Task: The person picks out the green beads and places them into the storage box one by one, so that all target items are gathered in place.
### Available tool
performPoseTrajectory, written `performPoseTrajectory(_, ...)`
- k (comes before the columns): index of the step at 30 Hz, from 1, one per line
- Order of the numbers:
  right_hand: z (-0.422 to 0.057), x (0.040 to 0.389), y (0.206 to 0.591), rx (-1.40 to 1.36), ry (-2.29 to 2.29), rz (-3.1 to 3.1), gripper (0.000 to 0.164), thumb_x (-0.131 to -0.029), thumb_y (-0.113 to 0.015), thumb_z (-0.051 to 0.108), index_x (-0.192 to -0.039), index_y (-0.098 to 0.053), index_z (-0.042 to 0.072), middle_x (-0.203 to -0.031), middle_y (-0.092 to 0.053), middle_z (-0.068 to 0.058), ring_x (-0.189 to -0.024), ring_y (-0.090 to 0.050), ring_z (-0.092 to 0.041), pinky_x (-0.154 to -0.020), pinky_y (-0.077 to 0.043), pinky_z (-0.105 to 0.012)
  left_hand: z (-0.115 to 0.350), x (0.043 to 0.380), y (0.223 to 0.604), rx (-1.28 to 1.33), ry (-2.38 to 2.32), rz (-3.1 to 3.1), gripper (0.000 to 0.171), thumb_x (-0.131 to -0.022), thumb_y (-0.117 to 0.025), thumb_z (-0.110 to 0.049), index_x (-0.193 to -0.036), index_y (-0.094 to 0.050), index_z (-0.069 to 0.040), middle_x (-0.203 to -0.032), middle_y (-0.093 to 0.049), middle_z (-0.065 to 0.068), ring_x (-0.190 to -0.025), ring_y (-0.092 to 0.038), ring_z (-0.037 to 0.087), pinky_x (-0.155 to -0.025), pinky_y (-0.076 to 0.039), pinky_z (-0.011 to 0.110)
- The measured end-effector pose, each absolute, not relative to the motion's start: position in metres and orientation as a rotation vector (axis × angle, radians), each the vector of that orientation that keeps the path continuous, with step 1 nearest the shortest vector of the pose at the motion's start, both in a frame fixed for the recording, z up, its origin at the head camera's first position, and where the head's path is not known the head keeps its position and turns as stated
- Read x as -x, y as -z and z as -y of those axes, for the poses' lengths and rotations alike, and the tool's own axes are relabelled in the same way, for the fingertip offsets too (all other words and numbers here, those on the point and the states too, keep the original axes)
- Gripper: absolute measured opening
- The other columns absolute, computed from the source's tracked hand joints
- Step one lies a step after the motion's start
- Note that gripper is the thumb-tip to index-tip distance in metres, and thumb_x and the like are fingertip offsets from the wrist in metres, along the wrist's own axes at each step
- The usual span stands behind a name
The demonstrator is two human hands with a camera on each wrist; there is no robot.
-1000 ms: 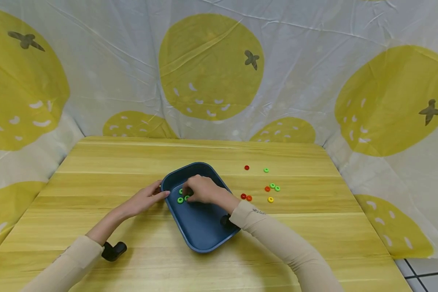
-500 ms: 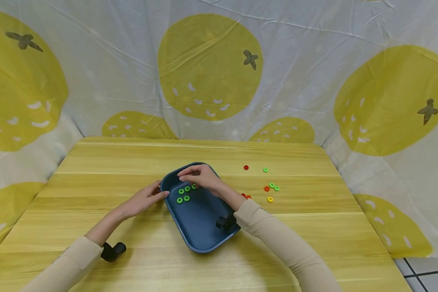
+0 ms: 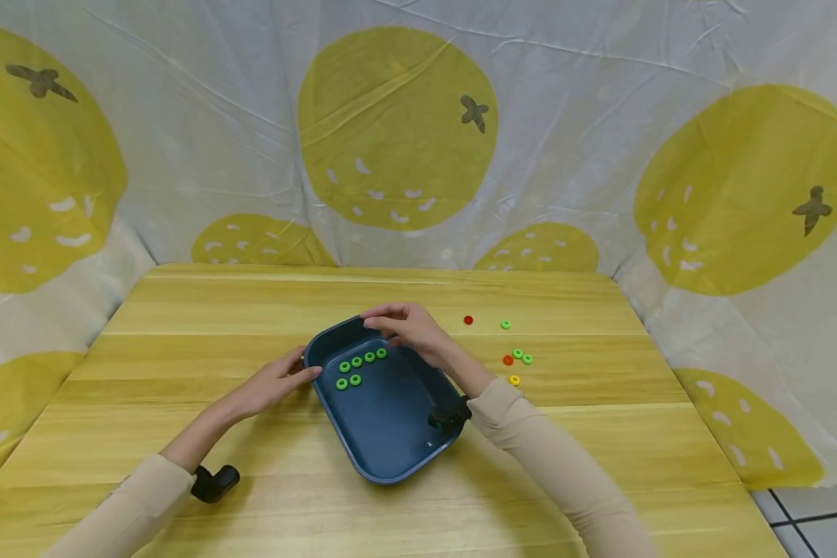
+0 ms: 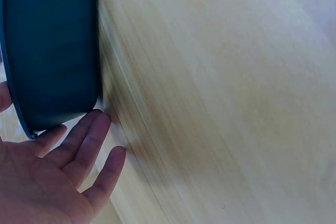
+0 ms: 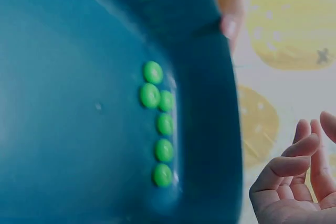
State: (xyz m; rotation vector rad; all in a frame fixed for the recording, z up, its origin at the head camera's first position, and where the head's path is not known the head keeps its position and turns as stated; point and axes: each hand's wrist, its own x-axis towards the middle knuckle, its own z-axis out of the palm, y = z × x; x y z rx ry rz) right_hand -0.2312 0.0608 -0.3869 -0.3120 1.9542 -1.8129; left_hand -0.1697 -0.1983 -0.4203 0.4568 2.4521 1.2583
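Note:
A dark blue rectangular tray [image 3: 390, 422] sits at an angle on the table. Inside it, near the far left end, lie several small green rings [image 3: 370, 356]: a row along the end wall and two in front. My left hand [image 3: 279, 381] grips the tray's left corner, thumb over the rim and fingers [image 4: 86, 145] against the outer wall. Above the tray's far right side hovers my right hand [image 3: 415, 333], fingers loosely bent. In the right wrist view nothing shows between its fingers [image 5: 289, 166].
Right of the tray, loose rings are scattered on the wooden table [image 3: 572, 442]: a dark red ring [image 3: 468, 320], an orange ring [image 3: 508, 359], a yellow ring [image 3: 514, 380] and a few green rings [image 3: 527, 359]. A fruit-print cloth [image 3: 565, 155] hangs around the table's back and sides.
My right hand has risen from the green rings and moved right, toward the tray's far right edge, uncovering the whole row. The left hand keeps its place on the tray.

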Motion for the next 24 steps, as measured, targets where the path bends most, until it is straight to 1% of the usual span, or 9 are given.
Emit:
performPoseTrajectory(1,-0.066,0.231,0.384,0.296,1.828,-1.937,0.036,-0.089,-0.065,0.02,-0.119,-0.062,0.0,-0.087,-0.062,0.003,-0.073,-0.048,-0.016,-0.063,-0.04,-0.024,0.198,0.17,0.42,-0.454,-1.256,-2.454,0.055,-0.1,-0.045,-0.032,-0.143,-0.031,0.0,-0.13,-0.053,0.021,-0.117,-0.05,0.032,-0.097,-0.041,0.049)
performPoseTrajectory(3,-0.077,0.231,0.38,0.266,1.861,-1.91,0.037,-0.09,-0.064,0.019,-0.12,-0.061,-0.002,-0.086,-0.061,0.002,-0.071,-0.046,-0.015,-0.062,-0.039,-0.023,0.197,0.169,0.42,-0.45,-1.249,-2.459,0.055,-0.099,-0.044,-0.032,-0.143,-0.031,0.0,-0.129,-0.053,0.021,-0.117,-0.05,0.032,-0.097,-0.041,0.048)
performPoseTrajectory(6,-0.095,0.232,0.376,0.214,1.887,-1.908,0.032,-0.09,-0.064,0.019,-0.117,-0.063,0.001,-0.085,-0.061,0.004,-0.072,-0.047,-0.014,-0.063,-0.041,-0.022,0.197,0.169,0.419,-0.448,-1.234,-2.472,0.056,-0.099,-0.044,-0.034,-0.142,-0.031,0.0,-0.128,-0.054,0.021,-0.115,-0.051,0.032,-0.096,-0.042,0.048)
performPoseTrajectory(11,-0.123,0.233,0.373,0.134,1.916,-1.917,0.023,-0.091,-0.062,0.018,-0.112,-0.065,0.008,-0.089,-0.058,0.004,-0.076,-0.047,-0.015,-0.066,-0.042,-0.023,0.197,0.168,0.419,-0.448,-1.222,-2.478,0.058,-0.099,-0.044,-0.036,-0.142,-0.031,0.0,-0.129,-0.053,0.022,-0.115,-0.051,0.032,-0.094,-0.043,0.047)
performPoseTrajectory(17,-0.154,0.23,0.373,0.087,1.927,-1.932,0.021,-0.091,-0.062,0.02,-0.11,-0.065,0.011,-0.092,-0.057,0.003,-0.076,-0.045,-0.014,-0.065,-0.04,-0.022,0.198,0.168,0.42,-0.428,-1.21,-2.481,0.06,-0.099,-0.044,-0.038,-0.143,-0.03,-0.001,-0.131,-0.052,0.022,-0.119,-0.049,0.034,-0.096,-0.042,0.049)
performPoseTrajectory(19,-0.165,0.229,0.374,0.069,1.922,-1.949,0.021,-0.091,-0.062,0.021,-0.11,-0.065,0.012,-0.09,-0.056,0.003,-0.076,-0.045,-0.013,-0.065,-0.04,-0.022,0.197,0.168,0.419,-0.429,-1.211,-2.481,0.06,-0.099,-0.044,-0.037,-0.143,-0.03,-0.001,-0.132,-0.051,0.022,-0.119,-0.049,0.035,-0.097,-0.042,0.05)
performPoseTrajectory(24,-0.193,0.225,0.382,0.024,1.909,-1.999,0.023,-0.091,-0.062,0.024,-0.111,-0.064,0.013,-0.091,-0.061,0.005,-0.075,-0.046,-0.011,-0.065,-0.04,-0.02,0.197,0.168,0.419,-0.431,-1.209,-2.484,0.059,-0.099,-0.044,-0.037,-0.143,-0.03,0.0,-0.132,-0.052,0.022,-0.119,-0.049,0.034,-0.097,-0.041,0.05)
